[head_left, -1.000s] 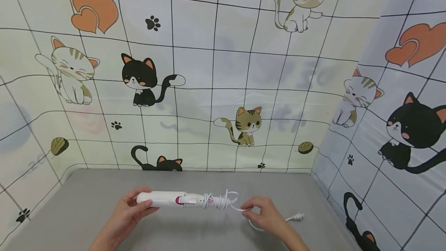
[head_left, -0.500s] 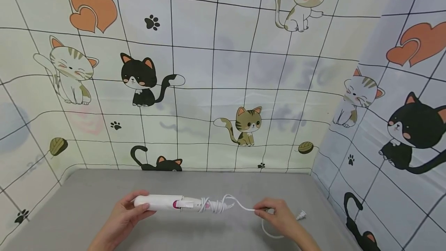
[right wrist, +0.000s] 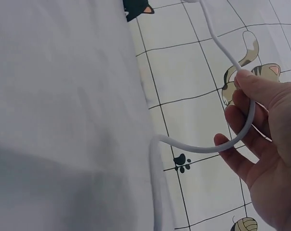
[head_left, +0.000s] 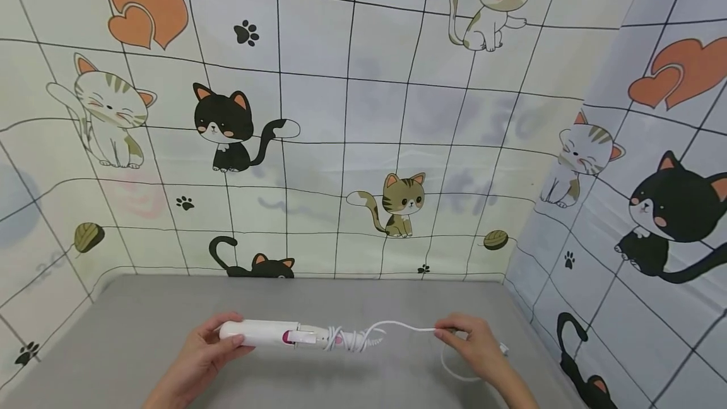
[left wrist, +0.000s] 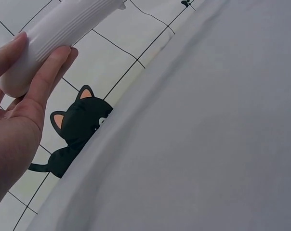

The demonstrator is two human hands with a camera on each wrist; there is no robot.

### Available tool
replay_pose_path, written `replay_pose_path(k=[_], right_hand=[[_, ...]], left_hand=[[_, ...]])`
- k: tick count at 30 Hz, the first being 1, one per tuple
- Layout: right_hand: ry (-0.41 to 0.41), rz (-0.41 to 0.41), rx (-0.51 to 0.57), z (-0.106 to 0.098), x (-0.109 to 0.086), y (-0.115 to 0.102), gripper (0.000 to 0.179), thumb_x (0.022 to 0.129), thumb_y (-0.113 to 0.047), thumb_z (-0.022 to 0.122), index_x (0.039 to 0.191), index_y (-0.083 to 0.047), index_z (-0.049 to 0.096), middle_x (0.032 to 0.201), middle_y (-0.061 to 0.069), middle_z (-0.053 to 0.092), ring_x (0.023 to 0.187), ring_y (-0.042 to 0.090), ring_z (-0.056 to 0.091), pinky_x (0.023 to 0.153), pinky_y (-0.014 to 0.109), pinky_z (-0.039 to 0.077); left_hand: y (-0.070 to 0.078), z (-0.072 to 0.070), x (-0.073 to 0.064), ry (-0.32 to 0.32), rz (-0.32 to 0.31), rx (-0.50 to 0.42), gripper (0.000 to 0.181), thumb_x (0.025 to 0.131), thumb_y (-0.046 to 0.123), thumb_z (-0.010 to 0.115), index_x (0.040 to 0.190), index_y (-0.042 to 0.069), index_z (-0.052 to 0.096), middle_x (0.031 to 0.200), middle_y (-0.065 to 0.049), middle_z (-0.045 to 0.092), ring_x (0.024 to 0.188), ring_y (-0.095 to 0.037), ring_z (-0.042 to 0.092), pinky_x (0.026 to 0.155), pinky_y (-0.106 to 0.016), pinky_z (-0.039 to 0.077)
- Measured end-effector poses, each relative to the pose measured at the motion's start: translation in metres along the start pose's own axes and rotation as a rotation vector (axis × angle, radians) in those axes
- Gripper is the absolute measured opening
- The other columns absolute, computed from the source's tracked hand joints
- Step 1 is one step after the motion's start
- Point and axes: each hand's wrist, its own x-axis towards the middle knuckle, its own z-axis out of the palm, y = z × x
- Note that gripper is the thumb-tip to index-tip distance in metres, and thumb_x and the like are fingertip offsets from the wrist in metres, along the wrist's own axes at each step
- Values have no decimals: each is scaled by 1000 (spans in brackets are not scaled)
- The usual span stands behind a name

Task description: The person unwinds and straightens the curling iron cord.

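Observation:
My left hand (head_left: 199, 355) grips the rounded end of a white hair-styling iron (head_left: 258, 332), held level above the grey surface. The left wrist view shows thumb and fingers around its ridged white body (left wrist: 54, 41). Pink accents and a white lever mark its middle. White cord is wound several times around its right part (head_left: 346, 339). A freed length of cord (head_left: 397, 323) runs to my right hand (head_left: 474, 343), which pinches it between thumb and fingers. Past the pinch, the cord (right wrist: 198, 149) loops down, and a plug (head_left: 503, 349) shows partly behind the right hand.
A grey cloth-covered table (head_left: 318, 298) lies below both hands. Behind it and at the sides hangs a white gridded cloth (head_left: 318, 106) printed with cats, hearts and paw marks.
My right hand has moved to the right with the cord, so a longer stretch runs from the windings. The left hand and the iron have shifted slightly left and down.

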Motion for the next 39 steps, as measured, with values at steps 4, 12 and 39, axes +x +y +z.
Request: replay_pose_path(k=[4, 12, 39], right_hand=[[37, 13, -27, -1, 1, -2, 12, 87, -2, 79, 93, -12, 77, 86, -13, 70, 77, 3, 64, 68, 22, 61], [23, 5, -21, -11, -1, -2, 15, 86, 3, 79, 91, -10, 75, 83, -8, 70, 74, 3, 63, 64, 21, 59], [-155, 96, 108, 24, 8, -14, 12, 98, -16, 72, 107, -8, 75, 101, 5, 74, 90, 10, 68, 78, 32, 64]], left_hand=[[-1, 0, 1, 1, 7, 3, 42, 98, -14, 55, 117, 19, 72, 120, -13, 56, 108, -22, 65, 98, -44, 59], [-6, -6, 1, 74, 44, -13, 40, 97, -15, 55, 117, 16, 72, 123, -13, 52, 107, -21, 65, 97, -46, 59], [1, -5, -1, 47, 49, -29, 41, 99, -14, 55, 118, 17, 72, 124, -11, 54, 106, -23, 66, 96, -45, 60]])
